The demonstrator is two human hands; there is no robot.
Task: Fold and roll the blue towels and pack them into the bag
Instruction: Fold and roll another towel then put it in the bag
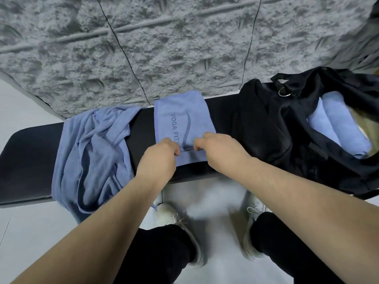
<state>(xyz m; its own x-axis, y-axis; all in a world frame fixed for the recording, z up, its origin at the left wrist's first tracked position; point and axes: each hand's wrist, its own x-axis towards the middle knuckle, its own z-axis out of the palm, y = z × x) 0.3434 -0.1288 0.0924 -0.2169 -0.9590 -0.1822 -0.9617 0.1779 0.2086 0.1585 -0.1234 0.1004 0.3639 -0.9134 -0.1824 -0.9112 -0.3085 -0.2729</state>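
A folded blue towel (180,115) printed "YOGA FIT" lies as a narrow strip across the black bench (28,160), running away from me. My left hand (162,154) and my right hand (219,146) both pinch its near end, fingers curled on the cloth. A second blue towel (94,154) lies crumpled on the bench to the left, hanging over the front edge. At the right stands an open black bag (266,128) with two rolled blue towels (340,124) inside.
A grey rough-textured wall (164,48) rises right behind the bench. Below the bench is a pale tiled floor (30,232), with my legs in black trousers and white shoes (174,218). The bag's straps and a metal ring (284,92) lie at its top.
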